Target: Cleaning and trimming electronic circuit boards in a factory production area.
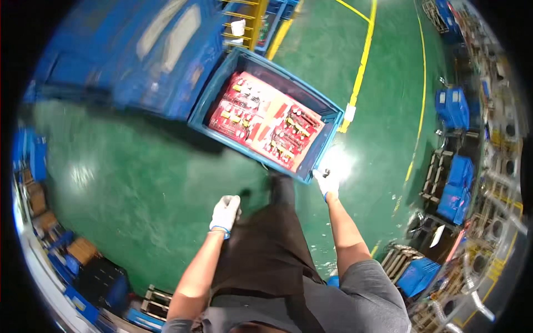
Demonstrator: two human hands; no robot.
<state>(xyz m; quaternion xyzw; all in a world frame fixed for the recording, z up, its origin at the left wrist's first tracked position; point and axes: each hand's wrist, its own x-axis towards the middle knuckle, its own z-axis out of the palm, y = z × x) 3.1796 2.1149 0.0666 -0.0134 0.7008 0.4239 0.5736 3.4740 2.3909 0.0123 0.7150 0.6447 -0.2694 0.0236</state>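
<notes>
A blue plastic crate [222, 140] sits slantwise ahead of me, with several red circuit boards [244, 119] laid inside it. The boards carry yellow, white and dark parts. At the crate's near right corner, my right hand [326, 182], in a white glove with a blue cuff, is closed on the rim. My left hand [226, 213], gloved the same way, hangs apart from the crate, to the left of my legs. Its fingers are curled in, and nothing shows in them.
Large blue bins [127, 61], smeared by motion, stand at the upper left beside the crate. A yellow rack [252, 25] rises behind it. Yellow lines [363, 61] mark the green floor. Chairs with blue covers [455, 188] line the right; boxes [82, 251] stand at the lower left.
</notes>
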